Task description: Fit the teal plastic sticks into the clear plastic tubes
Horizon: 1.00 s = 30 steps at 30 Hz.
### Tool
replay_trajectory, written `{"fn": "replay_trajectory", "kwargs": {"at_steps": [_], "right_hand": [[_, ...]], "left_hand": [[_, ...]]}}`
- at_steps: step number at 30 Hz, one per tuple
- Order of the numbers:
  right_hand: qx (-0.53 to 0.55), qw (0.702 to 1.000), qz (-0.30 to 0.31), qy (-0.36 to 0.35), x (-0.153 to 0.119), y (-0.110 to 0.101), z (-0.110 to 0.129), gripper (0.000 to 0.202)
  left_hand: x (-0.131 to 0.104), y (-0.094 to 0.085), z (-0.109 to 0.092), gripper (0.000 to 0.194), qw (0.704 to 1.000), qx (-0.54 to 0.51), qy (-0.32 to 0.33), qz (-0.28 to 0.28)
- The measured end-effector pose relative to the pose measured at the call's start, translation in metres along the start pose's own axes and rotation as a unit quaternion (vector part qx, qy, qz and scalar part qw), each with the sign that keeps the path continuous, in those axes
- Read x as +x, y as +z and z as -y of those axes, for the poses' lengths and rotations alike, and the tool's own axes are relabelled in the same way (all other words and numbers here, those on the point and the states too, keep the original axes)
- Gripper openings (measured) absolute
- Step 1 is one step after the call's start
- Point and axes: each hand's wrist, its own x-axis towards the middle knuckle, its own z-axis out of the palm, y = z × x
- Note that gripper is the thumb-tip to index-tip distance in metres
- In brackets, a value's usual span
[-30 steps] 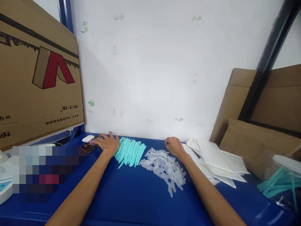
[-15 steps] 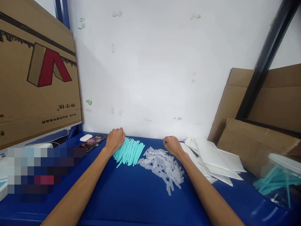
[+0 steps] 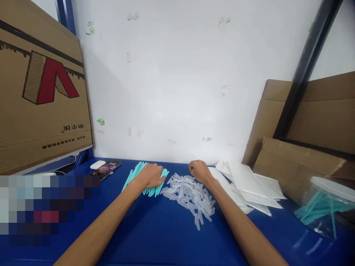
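Now the left hand (image 3: 151, 176) lies flat, fingers spread, on the teal sticks (image 3: 133, 173) on the blue counter (image 3: 155, 229); just right of them, the right hand (image 3: 198, 170) (grip curled shut, contents unclear) rests on the clear caps (image 3: 191, 195).

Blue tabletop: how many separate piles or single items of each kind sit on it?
Pile of turquoise plastic sticks: 1
Pile of clear plastic caps: 1
Stack of white flat pouches: 1
Black smartphone: 1
White oval case: 1
Clear lidded plastic jar: 1
Total: 6
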Motion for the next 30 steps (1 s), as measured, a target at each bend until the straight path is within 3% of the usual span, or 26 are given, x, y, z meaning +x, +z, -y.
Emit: {"fn": "replay_trajectory", "kwargs": {"at_steps": [9,17,23,26,30], "right_hand": [[0.005,1.0,0.013,0.001,-0.001,-0.004,0.004,0.028],[0.015,0.999,0.036,-0.001,-0.002,-0.004,0.011,0.028],[0.054,0.996,0.013,-0.065,-0.007,-0.012,0.026,0.026],[0.071,0.992,0.037,-0.096,-0.008,-0.014,0.035,0.02],[0.071,0.989,0.056,-0.113,-0.008,-0.015,0.043,0.029]], "left_hand": [[-0.002,0.002,0.0,0.031,0.998,0.015,-0.016,0.05],[-0.001,0.004,-0.002,0.03,0.998,0.034,-0.021,0.052],[-0.001,0.008,-0.001,0.033,0.998,0.045,-0.033,0.035],[0.0,0.009,-0.002,0.031,0.997,0.052,-0.046,0.03],[0.001,0.01,-0.004,0.03,0.997,0.056,-0.055,0.024]]}}
